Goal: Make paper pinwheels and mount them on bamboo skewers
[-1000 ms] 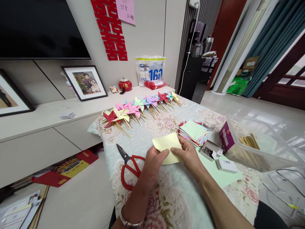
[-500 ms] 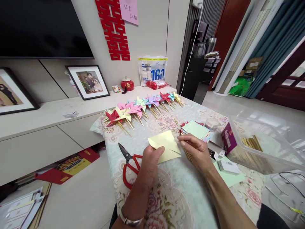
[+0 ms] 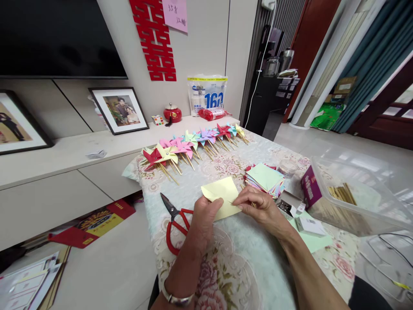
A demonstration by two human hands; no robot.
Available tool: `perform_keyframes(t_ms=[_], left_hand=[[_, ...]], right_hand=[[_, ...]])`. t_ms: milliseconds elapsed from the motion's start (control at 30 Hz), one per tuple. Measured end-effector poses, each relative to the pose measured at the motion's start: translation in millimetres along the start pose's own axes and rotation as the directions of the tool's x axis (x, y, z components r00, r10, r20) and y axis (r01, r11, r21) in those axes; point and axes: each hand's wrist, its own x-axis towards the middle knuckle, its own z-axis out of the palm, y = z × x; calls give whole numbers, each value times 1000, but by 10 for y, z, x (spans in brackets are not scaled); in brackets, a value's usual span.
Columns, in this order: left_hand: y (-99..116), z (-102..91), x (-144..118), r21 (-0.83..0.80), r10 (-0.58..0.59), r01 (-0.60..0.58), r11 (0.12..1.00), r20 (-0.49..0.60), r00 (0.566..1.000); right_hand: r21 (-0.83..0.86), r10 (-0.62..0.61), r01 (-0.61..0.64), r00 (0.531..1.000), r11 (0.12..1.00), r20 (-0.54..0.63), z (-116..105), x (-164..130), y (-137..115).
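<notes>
Step in hand, as I judge it: folding the yellow sheet (image 3: 222,194), which lies flat on the desk (image 3: 238,262) just ahead of me, at 12 o'clock from my wrists. It already carries a diagonal crease, so this looks like an early fold in making one more pinwheel.

My left hand (image 3: 204,215) pins the sheet's near-left edge; its fingers (image 3: 213,202) are curled and pressed down on the paper, closed onto it. My right hand (image 3: 260,206) comes in from 3 o'clock, thumb and forefinger pinched shut on the near-right corner (the other fingers are loosely curled, holding nothing that I can see).

Around the sheet: scissors (image 3: 174,219) at 9 o'clock of my left hand, untouched. Paper stack (image 3: 264,178) at 1 o'clock, just beyond the right hand. Small staple box (image 3: 285,206) at 3 o'clock. Clear tub (image 3: 351,198) with sticks farther out at 3 o'clock. Finished pinwheels (image 3: 190,144) in a row at 11 to 12 o'clock, well apart from the hands.

Next move, by my reckoning: bring the pinched corner across to meet the opposite one, edges aligned, then run a finger along the fold; the left hand must hold the sheet so it does not slide on the cloth.

Versus half a second ago: the right hand was off the sheet, just beside its right corner; now it grips that corner. The left hand has not shifted. The sheet sits in about the same place.
</notes>
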Motion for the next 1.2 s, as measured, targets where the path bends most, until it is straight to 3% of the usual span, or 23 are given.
perform_keyframes(t_ms=[333,733,1200], left_hand=[[56,62,-52,92,15,-17,996,25,1000],[48,57,-37,165,7,-20,986,79,997],[-117,-9,99,200,8,-17,980,45,999]], right_hand=[[-19,18,-17,999,1000,48,4,-8,-45],[-45,-56,61,993,997,107,9,-15,-43],[-111,190,-185,981,976,36,84,18,-20]])
